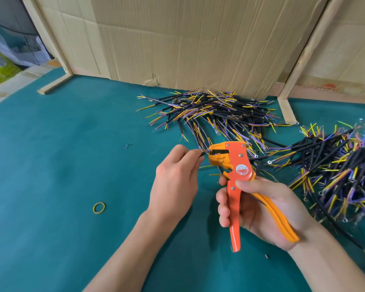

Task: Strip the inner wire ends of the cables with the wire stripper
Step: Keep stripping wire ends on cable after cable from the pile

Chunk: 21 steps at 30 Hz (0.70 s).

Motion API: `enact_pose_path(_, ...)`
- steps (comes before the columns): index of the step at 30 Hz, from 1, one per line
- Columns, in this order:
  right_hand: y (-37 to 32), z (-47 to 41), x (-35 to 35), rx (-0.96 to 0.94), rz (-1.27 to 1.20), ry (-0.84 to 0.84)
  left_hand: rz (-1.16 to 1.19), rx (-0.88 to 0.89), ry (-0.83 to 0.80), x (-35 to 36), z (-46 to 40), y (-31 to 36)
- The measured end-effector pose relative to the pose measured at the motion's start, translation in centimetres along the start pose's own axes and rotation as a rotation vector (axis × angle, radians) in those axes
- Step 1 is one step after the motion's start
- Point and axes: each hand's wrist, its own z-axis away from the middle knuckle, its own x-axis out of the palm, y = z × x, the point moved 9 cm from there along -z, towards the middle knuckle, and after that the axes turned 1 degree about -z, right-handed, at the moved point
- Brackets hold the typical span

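We see the right hand [259,205] at the lower right of centre, its fingers [223,209] curled round the front handle of the orange wire stripper [238,163], thumb laid across the pivot and the rear handle resting against the palm. The two handles stand apart, so the squeeze is not made. The stripper's head points to the left, at mid-frame.

The left hand [175,178], just left of the tool, pinches a short black cable [201,154] between thumb and forefinger, the other fingers loosely curled beneath. The cable's thin coloured inner wires reach into the stripper's mouth; we cannot tell whether the blades touch them.

Above the hands, against the cardboard wall [188,39], lies a heap of cables [215,110] with yellow and purple ends. A second heap [341,165] fills the right edge of the frame. On the green worktop [51,144] at lower left lies a yellow rubber band [99,208], well apart from both hands.
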Motion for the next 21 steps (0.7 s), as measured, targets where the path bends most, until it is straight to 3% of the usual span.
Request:
enact_pose_path(6, -0.42, 0.31, -0.18, 0.006, 0.058, 0.015, -0.071, 0.090, -0.072, 0.31, 0.08, 0.78)
enact_pose_path(21, -0.29, 0.44, -0.94, 0.042, 0.116, 0.106, -0.131, 0.077, -0.182, 0.95, 0.27, 0.75)
